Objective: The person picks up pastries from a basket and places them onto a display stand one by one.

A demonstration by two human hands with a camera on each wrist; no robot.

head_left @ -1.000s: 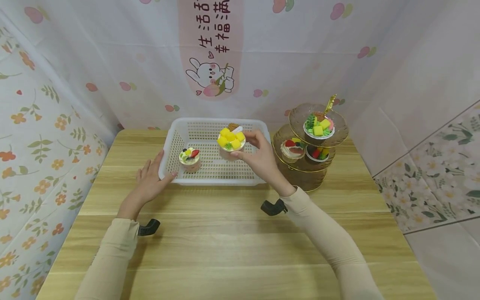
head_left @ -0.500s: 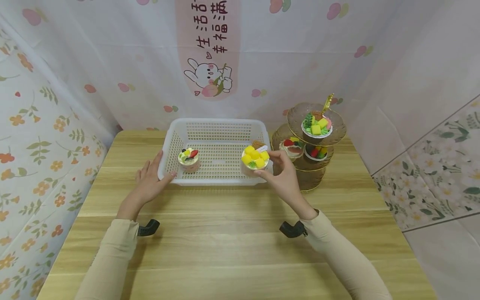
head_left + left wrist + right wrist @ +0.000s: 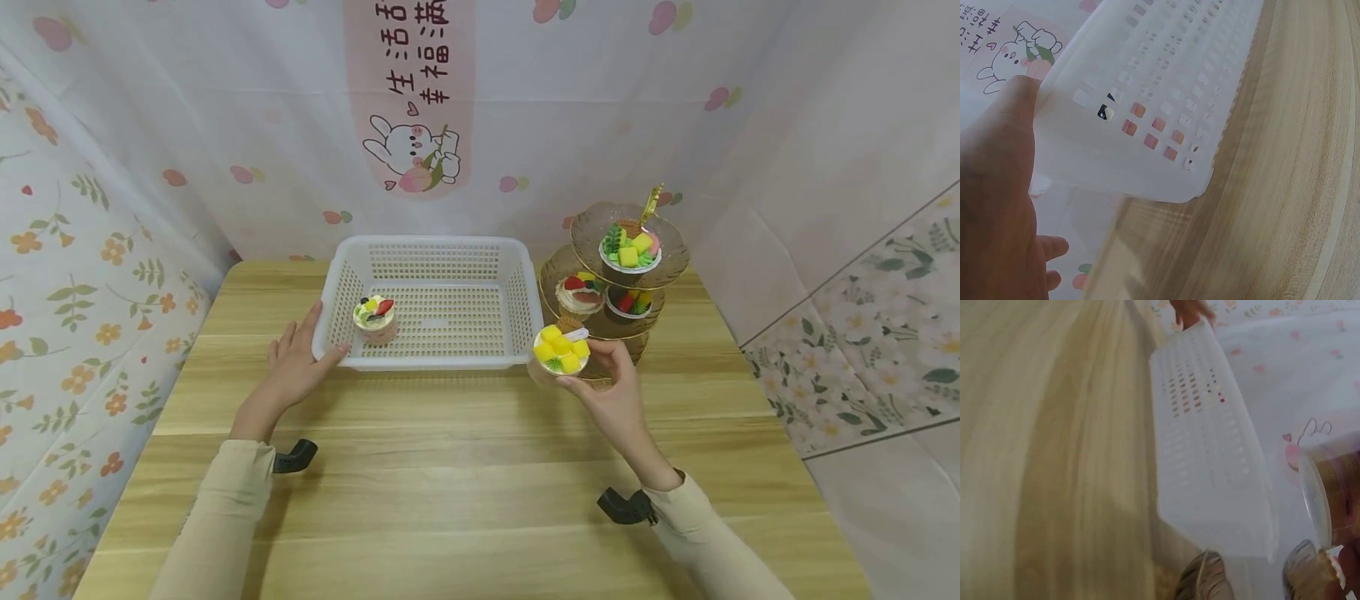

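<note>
My right hand pinches the side of a toy dessert cup, topped with yellow cubes, a green sprig and a white stick. The cup is off the basket's front right corner, overlapping the lower part of the tiered stand; the right wrist view shows its clear side. At the white plastic basket, my left hand holds the front left corner, thumb over the rim. In the left wrist view the thumb goes over the basket's edge. A smaller fruit-topped cup stands inside, at the left.
The gold-rimmed stand at the right carries a cup with green and yellow topping on top. Below are a cream cup and a dark cup with fruit. A printed curtain hangs behind the wooden table.
My right hand has carried the yellow-topped cup from over the basket's middle, rightward and toward me, past its right front corner. My left hand has stayed at the basket's corner.
</note>
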